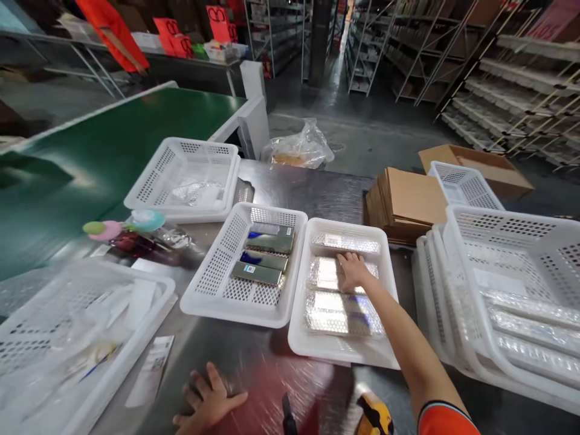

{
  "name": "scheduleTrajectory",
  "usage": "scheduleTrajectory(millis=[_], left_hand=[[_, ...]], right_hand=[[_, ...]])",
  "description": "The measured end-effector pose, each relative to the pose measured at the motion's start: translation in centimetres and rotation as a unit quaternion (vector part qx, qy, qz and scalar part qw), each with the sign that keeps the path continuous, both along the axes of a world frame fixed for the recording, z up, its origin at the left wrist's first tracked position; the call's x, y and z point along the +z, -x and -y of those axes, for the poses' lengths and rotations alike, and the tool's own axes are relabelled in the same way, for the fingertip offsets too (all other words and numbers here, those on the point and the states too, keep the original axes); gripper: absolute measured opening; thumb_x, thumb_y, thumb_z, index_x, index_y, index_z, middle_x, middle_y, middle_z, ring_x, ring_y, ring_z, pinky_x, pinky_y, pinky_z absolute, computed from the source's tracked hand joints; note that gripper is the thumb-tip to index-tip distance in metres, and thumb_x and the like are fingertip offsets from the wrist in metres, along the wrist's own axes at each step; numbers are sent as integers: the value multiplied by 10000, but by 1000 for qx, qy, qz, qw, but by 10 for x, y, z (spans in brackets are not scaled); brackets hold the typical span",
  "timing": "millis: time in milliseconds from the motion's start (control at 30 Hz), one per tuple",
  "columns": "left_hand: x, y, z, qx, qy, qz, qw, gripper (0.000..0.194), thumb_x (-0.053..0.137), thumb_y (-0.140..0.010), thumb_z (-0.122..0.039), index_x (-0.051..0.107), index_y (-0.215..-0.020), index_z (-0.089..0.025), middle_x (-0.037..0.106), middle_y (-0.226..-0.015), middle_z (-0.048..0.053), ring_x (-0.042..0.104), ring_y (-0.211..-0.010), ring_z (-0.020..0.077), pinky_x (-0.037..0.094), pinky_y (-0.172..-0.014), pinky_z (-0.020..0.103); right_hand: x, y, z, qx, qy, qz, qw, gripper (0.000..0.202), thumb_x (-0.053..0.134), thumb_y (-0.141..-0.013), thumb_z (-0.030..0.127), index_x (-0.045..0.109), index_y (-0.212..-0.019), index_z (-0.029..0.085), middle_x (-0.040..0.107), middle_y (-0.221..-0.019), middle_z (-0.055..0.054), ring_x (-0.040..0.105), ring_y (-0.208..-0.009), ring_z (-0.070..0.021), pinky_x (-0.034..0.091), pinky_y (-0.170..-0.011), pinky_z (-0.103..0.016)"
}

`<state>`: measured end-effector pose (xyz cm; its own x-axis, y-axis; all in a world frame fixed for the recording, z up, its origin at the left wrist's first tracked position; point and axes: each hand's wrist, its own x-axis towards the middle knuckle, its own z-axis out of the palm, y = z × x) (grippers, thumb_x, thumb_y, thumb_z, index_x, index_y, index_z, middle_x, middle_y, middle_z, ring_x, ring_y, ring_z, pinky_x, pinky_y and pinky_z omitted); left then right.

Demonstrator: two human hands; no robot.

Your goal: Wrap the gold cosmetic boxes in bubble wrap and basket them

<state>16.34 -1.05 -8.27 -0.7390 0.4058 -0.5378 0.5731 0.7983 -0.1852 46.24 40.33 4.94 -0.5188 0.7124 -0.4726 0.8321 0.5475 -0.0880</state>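
My right hand (353,272) reaches into a white plastic basket (299,338) and rests on bubble-wrapped packages (338,311) lying in rows, its fingers loosely extended. Left of it, a second white basket (199,302) holds several narrow olive-grey boxes (257,273) with blue patches and small labels. Near the front edge, my left hand (208,402) is spread open over the metal table (235,347), with nothing in it. Between my hands, at the bottom edge, are a black object (289,417) and a yellow-and-black tool (375,415), both partly cut off.
Stacked white baskets (457,302), the top one holding bubble-wrapped packages, and folded cardboard (414,199) stand right. Left are a basket of plastic and paper (149,320), two drink bottles (131,235), and a paper slip (151,371). Behind lies a green conveyor (113,145); a person (113,33) stands beyond.
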Motion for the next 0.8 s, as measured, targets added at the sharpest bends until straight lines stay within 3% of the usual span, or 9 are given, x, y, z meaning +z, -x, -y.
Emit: scheduleTrajectory(millis=[100, 267, 400, 567, 667, 800], left_hand=[[8, -3, -6, 17, 22, 12, 1000, 1255, 579, -596, -731, 142, -1574, -79, 115, -1631, 282, 138, -1481, 503, 134, -1103, 738], [10, -8, -6, 17, 2, -1, 1000, 1247, 619, -595, -688, 130, -1573, -88, 76, -1636, 280, 71, -1492, 500, 186, -1077, 749], [11, -7, -7, 28, 2, 14, 1000, 1269, 629, -586, -686, 102, -1581, -100, 50, -1645, 263, 71, -1496, 492, 175, -1085, 746], [14, -6, -10, 31, 7, 18, 999, 1271, 622, -596, -695, 88, -1584, -99, 22, -1649, 255, 76, -1497, 489, 196, -1084, 738], [15, -9, -12, 32, 8, 2, 999, 1236, 614, -620, -685, 107, -1581, -94, 25, -1650, 251, 57, -1500, 485, 175, -1094, 737], [19, -9, -13, 52, -5, 18, 998, 1266, 631, -603, -695, 90, -1583, -103, 11, -1649, 252, 48, -1497, 497, 193, -1084, 743]], right_hand=[[0, -5, 22, 12, -111, -24, 993, 1065, 882, -511, 428, 432, -1424, 116, 504, -1338, -220, 449, -1216, -390, 311, -1065, -493], [-20, -22, 53, 19, -276, -98, 956, 636, 708, -772, 269, 477, -1348, 133, 512, -1350, -204, 418, -1239, -358, 210, -1111, -522], [-45, -19, 52, 2, -307, -111, 945, 494, 624, -825, 197, 521, -1308, 182, 522, -1368, -179, 408, -1263, -349, 236, -1079, -533], [-67, -1, 37, -79, -329, -120, 933, 464, 580, -827, 159, 553, -1286, 218, 530, -1341, -178, 419, -1245, -344, 269, -1031, -530], [-69, 6, 31, -101, -332, -123, 930, 446, 530, -846, 133, 548, -1282, 226, 522, -1340, -168, 402, -1256, -329, 263, -1047, -535], [-52, 2, 37, -93, -295, -144, 940, 458, 549, -872, 220, 515, -1328, 201, 485, -1365, -184, 369, -1281, -349, 270, -1065, -538]])
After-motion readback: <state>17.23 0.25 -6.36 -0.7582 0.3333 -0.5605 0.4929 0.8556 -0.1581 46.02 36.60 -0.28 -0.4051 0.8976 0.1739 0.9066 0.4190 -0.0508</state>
